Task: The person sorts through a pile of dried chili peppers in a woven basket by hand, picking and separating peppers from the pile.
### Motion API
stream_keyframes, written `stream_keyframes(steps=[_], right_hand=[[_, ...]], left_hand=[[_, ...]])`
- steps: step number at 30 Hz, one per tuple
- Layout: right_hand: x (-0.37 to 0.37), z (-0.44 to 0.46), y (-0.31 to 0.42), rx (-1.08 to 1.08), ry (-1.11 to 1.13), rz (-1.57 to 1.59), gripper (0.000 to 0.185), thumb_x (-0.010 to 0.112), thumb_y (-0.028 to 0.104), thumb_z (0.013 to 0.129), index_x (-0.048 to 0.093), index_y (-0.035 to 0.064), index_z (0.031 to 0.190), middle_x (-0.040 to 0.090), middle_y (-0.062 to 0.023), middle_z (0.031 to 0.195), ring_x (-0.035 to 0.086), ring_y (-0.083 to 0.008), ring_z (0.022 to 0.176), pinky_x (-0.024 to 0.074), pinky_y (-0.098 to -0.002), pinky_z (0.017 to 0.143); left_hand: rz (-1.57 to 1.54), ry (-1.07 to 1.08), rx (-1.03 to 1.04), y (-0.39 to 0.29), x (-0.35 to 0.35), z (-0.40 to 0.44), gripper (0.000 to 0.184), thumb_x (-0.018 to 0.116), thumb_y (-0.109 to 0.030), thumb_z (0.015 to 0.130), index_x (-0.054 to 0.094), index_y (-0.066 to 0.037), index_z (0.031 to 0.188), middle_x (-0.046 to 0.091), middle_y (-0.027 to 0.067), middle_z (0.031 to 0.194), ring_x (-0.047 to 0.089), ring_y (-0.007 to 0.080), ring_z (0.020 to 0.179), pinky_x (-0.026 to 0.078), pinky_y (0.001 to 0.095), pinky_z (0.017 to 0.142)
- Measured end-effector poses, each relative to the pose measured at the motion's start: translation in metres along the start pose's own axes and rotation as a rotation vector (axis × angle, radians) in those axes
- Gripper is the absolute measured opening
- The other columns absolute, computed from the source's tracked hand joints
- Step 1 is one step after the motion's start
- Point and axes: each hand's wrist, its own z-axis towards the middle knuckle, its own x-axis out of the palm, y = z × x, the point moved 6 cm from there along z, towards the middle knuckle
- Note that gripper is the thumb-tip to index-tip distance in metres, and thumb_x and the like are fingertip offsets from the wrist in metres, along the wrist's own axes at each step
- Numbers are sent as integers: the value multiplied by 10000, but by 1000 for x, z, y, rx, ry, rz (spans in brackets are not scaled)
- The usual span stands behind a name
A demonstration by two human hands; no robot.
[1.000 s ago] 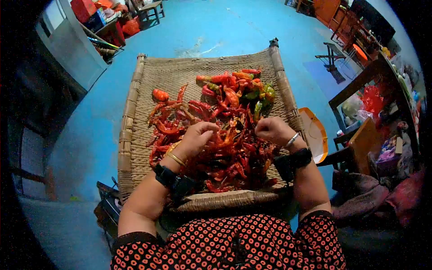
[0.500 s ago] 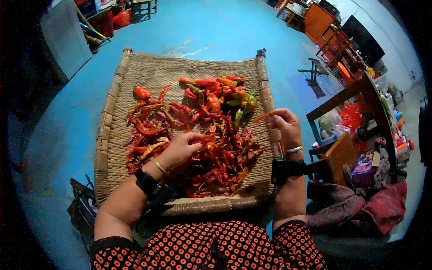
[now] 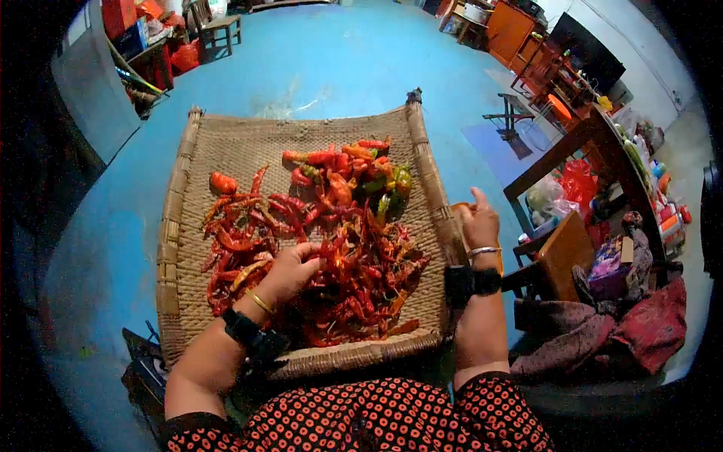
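Note:
Many red chili peppers, with some orange and green ones, lie on a woven bamboo tray. My left hand is at the left-centre of the pile, thumb and fingers closed at a red chili pepper; the fingertips partly blend with the pile. My right hand is past the tray's right edge, one finger stretched upward, with no pepper visible in it. Close to that hand shows a bit of an orange thing, mostly hidden by the wrist.
A wooden-framed table with bags and bottles stands at right. Near it are a brown wooden board and dark red cloth. A small chair stands at the far left on the blue floor.
My right hand has opened and the chili pepper it held is out of sight. My left hand has shifted slightly left and down, while the whole view has turned a little.

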Motion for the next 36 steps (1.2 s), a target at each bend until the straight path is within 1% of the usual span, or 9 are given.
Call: stream_keyframes(steps=[5,7,9,10,11,14,22,34,36], right_hand=[[68,-33,68,-498,387,508,342,575,118,689,521,127,1026,560,-168,892,545,-302,796,449,-356,678],[74,-55,104,-610,582,150,281,524,127,732,530,138,1012,539,-167,909,528,-302,850,446,-352,685],[96,-72,108,-621,667,84,272,451,119,782,511,154,1045,514,-170,900,509,-320,891,442,-368,693],[111,-77,108,-494,878,122,525,614,88,672,406,150,1151,477,-145,974,477,-319,900,434,-390,735],[111,-87,110,-595,937,0,477,564,88,710,400,165,1150,474,-148,971,485,-320,891,438,-391,722],[98,-92,130,-595,950,-103,372,509,81,739,456,174,1095,486,-153,977,536,-307,808,462,-396,644],[103,-91,121,-605,803,-94,262,480,81,729,549,130,977,554,-123,779,552,-296,780,465,-404,627],[111,-90,108,-567,899,-307,145,502,88,704,597,99,813,575,-135,728,567,-288,722,464,-390,600],[104,-84,111,-643,764,-190,110,520,114,705,608,107,770,580,-117,726,566,-276,706,465,-378,600]], left_hand=[[189,-29,11,-14,-2,-3,188,507,-97,806,542,-2,965,568,18,726,530,75,638,447,226,562],[39,-29,-113,-20,-2,-7,209,522,-101,799,539,0,981,573,19,759,529,66,655,437,230,571],[63,-27,-39,-8,-1,-2,231,525,-101,796,530,0,1004,577,30,806,532,75,695,438,238,605],[82,-21,25,-6,0,-1,255,528,-101,794,521,1,1028,581,41,852,535,84,735,439,247,639],[87,-27,32,-6,0,-3,255,528,-101,794,521,1,1028,581,41,852,535,84,735,439,247,639],[196,-49,85,-10,1,-6,329,536,-106,788,482,7,1093,569,78,984,513,138,884,417,269,752],[162,49,133,2,8,1,307,536,-97,772,509,-12,1066,560,119,1011,524,201,927,411,304,789],[196,34,68,-5,8,-4,262,534,-162,789,544,6,989,584,81,869,543,167,775,430,299,698],[180,27,50,-2,8,-3,250,531,-171,798,547,9,970,582,78,843,538,158,753,427,295,677]])
